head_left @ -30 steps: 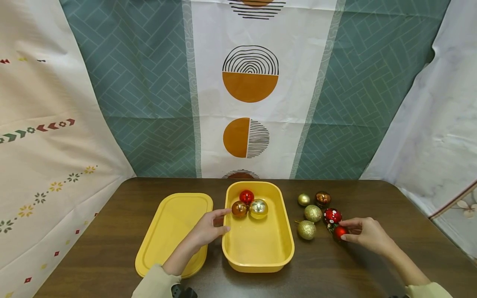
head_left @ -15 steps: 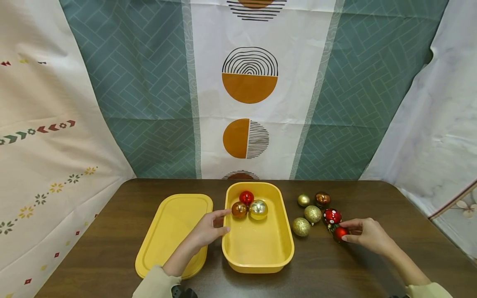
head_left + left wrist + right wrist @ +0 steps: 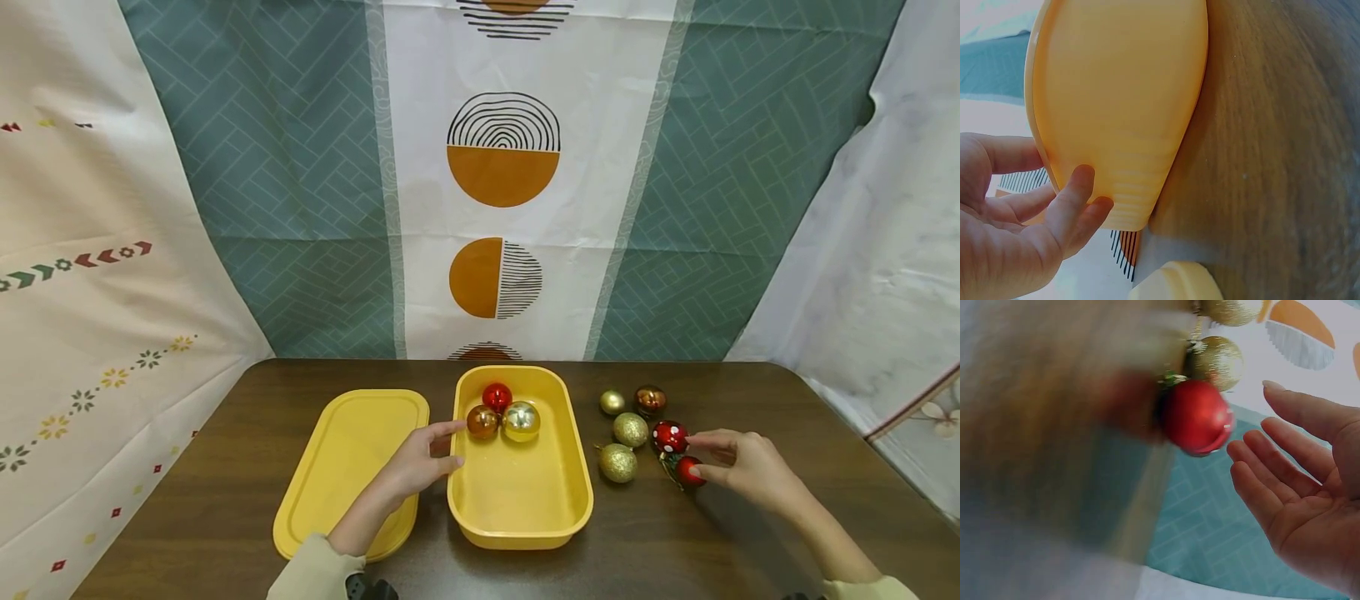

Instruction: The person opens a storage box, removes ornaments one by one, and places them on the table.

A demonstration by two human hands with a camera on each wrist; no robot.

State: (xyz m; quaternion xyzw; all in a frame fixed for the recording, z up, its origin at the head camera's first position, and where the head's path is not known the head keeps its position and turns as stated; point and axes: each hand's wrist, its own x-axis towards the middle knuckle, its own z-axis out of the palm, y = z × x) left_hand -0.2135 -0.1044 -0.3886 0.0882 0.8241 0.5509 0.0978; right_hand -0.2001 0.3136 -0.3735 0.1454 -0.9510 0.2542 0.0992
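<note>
My left hand (image 3: 416, 462) is at the left rim of a yellow plastic box (image 3: 517, 500). In the left wrist view its fingers lie against the outer wall, uncurled. My right hand (image 3: 750, 471) reaches low over the table with fingers extended. Its thumb is close by a plain red Christmas bauble (image 3: 689, 472), and its fingers are near a red bauble with white dots (image 3: 669, 436). The right wrist view shows a gap between those fingers and the red bauble (image 3: 1194, 415). Nothing is held.
Left of the box lies its yellow lid (image 3: 360, 467). Inside the box sit a red, a copper and a gold bauble (image 3: 521, 421). Two glittery gold baubles (image 3: 617, 463), a small gold one (image 3: 612, 402) and a copper one (image 3: 649, 401) stand right of it.
My right hand has spread its fingers and drawn slightly right, off the plain red bauble. The nearer glittery gold bauble rolled left, then back right. My left hand has stayed put.
</note>
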